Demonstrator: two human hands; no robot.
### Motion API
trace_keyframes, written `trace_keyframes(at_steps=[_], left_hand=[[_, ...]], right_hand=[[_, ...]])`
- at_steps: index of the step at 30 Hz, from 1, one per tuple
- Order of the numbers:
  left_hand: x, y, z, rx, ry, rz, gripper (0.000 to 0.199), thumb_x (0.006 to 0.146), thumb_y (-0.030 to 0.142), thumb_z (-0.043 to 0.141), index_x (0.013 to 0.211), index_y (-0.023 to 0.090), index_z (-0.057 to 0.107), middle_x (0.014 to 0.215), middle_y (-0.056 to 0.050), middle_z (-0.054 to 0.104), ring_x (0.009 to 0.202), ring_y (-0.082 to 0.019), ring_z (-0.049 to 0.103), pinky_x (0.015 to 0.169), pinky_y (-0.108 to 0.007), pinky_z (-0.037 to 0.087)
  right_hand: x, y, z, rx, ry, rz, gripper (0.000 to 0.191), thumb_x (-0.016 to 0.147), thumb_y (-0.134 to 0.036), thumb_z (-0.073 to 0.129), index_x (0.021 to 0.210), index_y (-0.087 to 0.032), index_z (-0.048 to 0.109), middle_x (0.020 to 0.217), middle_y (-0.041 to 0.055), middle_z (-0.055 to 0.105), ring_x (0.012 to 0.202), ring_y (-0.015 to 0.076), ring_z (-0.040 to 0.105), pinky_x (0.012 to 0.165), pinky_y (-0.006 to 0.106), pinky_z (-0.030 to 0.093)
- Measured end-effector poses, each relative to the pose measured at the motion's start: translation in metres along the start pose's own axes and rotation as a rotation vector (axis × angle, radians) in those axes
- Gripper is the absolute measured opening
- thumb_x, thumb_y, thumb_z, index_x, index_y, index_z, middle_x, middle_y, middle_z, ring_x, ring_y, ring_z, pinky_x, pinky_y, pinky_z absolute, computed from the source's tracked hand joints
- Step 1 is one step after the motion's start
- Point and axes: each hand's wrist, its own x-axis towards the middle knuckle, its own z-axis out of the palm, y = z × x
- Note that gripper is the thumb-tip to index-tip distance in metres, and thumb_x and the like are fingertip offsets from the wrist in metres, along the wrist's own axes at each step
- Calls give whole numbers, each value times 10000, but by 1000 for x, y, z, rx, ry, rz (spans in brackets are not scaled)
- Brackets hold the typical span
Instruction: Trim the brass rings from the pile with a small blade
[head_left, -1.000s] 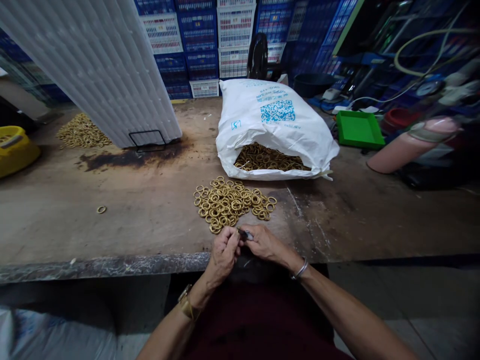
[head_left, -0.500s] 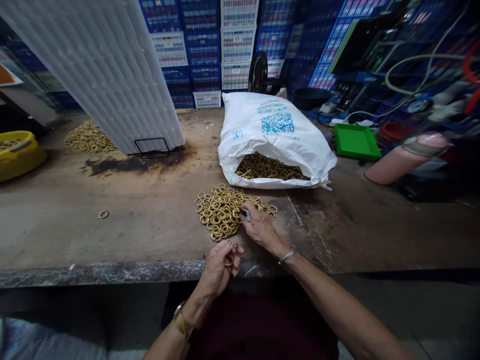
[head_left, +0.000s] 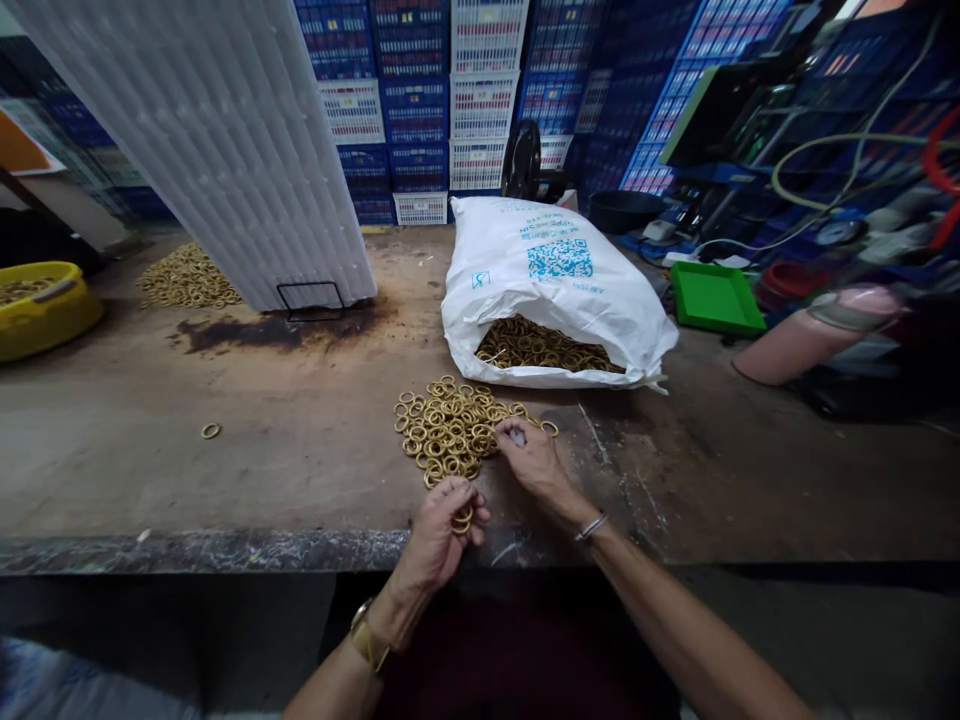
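A loose pile of brass-coloured rings [head_left: 446, 430] lies on the wooden table [head_left: 300, 470]. In front of its near edge, my left hand [head_left: 442, 530] is closed on rings [head_left: 462, 518] that show between thumb and fingers. My right hand [head_left: 536, 460] is at the pile's right side, its fingers pinched together; a small grey object shows at them, too small to name. Behind the pile a white sack [head_left: 555, 290] lies on its side, its open mouth showing many more rings. One single ring [head_left: 211, 431] lies apart on the left.
Tall white corrugated sheets [head_left: 247, 150] stand at the back left, beside another ring heap [head_left: 187, 277] and a yellow basin [head_left: 45, 320]. On the right are a green tray [head_left: 716, 297] and a pink bottle [head_left: 810, 340]. Stacked crates [head_left: 412, 120] line the back.
My right hand has shifted slightly right and down, off the middle of the pile. Rings in my left hand show more clearly now. The view has tilted slightly.
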Motion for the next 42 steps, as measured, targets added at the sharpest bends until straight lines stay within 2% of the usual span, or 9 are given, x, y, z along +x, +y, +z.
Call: trace_keyframes(at_steps=[4, 8, 15, 24, 27, 30, 35, 38, 42], left_hand=[[4, 1, 7, 280, 81, 194, 362, 684, 424, 653, 877, 149, 519, 672, 18, 515, 473, -56, 422, 366, -153, 316], [6, 2, 7, 341, 73, 188, 388, 712, 458, 612, 924, 152, 505, 660, 30, 499, 424, -36, 348, 357, -151, 260], [3, 0, 4, 414, 70, 129, 357, 710, 475, 609, 775, 139, 505, 559, 53, 419, 420, -28, 307, 384, -149, 219], [5, -1, 1, 201, 30, -79, 412, 648, 467, 664, 775, 152, 431, 614, 52, 429, 428, -20, 312, 381, -136, 178], [2, -4, 3, 326, 81, 16, 380, 697, 466, 611, 847, 155, 452, 617, 47, 457, 425, -32, 312, 386, -150, 198], [-2, -5, 6, 551, 125, 226, 311, 763, 377, 551, 972, 155, 492, 636, 31, 498, 489, -60, 388, 463, -173, 304], [-2, -7, 3, 800, 29, 470, 185, 797, 265, 492, 914, 142, 565, 739, -15, 562, 666, -106, 493, 652, -218, 389], [0, -7, 2, 812, 17, 481, 172, 805, 262, 480, 898, 142, 562, 731, -14, 563, 663, -111, 490, 656, -225, 388], [0, -5, 4, 714, 19, 393, 176, 798, 296, 500, 806, 128, 549, 705, -18, 546, 652, -106, 477, 635, -217, 383]], right_hand=[[-20, -12, -8, 472, -171, 322, 312, 689, -454, 554, 772, -168, 462, 540, -61, 355, 392, 63, 281, 377, 182, 235], [-38, -20, -11, 656, -343, 398, 351, 672, -462, 602, 768, -165, 441, 555, -72, 343, 367, 38, 267, 334, 158, 197], [-44, -16, -5, 603, -365, 361, 305, 681, -435, 579, 744, -157, 472, 498, -74, 342, 370, 43, 272, 340, 150, 208], [-45, -14, 2, 401, -278, 247, 309, 691, -382, 557, 872, -133, 539, 545, -49, 426, 422, 56, 337, 389, 161, 274], [-46, -13, 4, 447, -273, 301, 294, 673, -368, 567, 847, -136, 525, 527, -58, 412, 414, 54, 336, 378, 154, 264], [-46, -15, 4, 546, -271, 398, 306, 649, -371, 576, 844, -149, 496, 507, -75, 387, 381, 50, 304, 343, 147, 228], [-45, -20, 2, 655, -300, 458, 323, 623, -383, 603, 819, -155, 484, 542, -71, 402, 361, 38, 289, 320, 140, 199], [-47, -19, 3, 649, -291, 442, 353, 639, -430, 608, 821, -150, 493, 549, -66, 411, 359, 37, 293, 318, 141, 202], [-49, -14, 5, 573, -281, 355, 388, 692, -495, 594, 811, -134, 516, 540, -56, 408, 379, 45, 310, 333, 149, 223]])
